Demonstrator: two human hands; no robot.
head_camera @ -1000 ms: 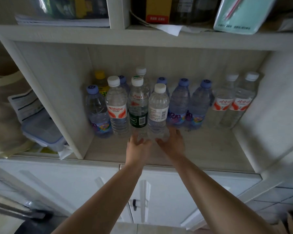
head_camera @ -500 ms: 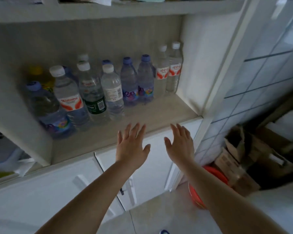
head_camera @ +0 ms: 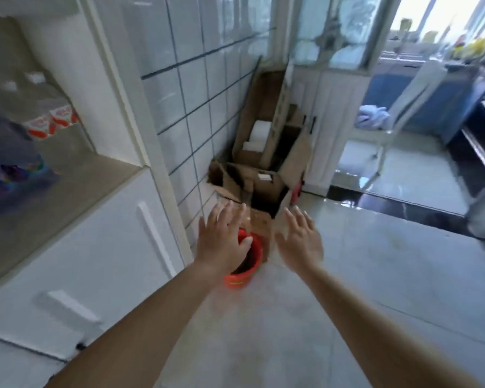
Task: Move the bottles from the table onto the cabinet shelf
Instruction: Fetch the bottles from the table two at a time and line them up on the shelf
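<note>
The cabinet shelf (head_camera: 76,189) shows only at the left edge of the head view, blurred by motion. On it stand clear bottles with red-and-white labels (head_camera: 52,123) and blue-tinted bottles (head_camera: 10,175) further left. My left hand (head_camera: 224,239) and my right hand (head_camera: 298,239) are stretched out in front of me over the floor, well to the right of the shelf, both empty with fingers spread. No table is in view.
A red bucket (head_camera: 245,271) sits on the floor under my left hand, by the tiled wall (head_camera: 196,88). Open cardboard boxes (head_camera: 266,163) are piled in the corner behind it. A doorway (head_camera: 403,163) leads to another room at the right.
My view has swung right, away from the shelf toward the floor and doorway. Both hands have let go of the bottles on the shelf and pulled back, open and empty.
</note>
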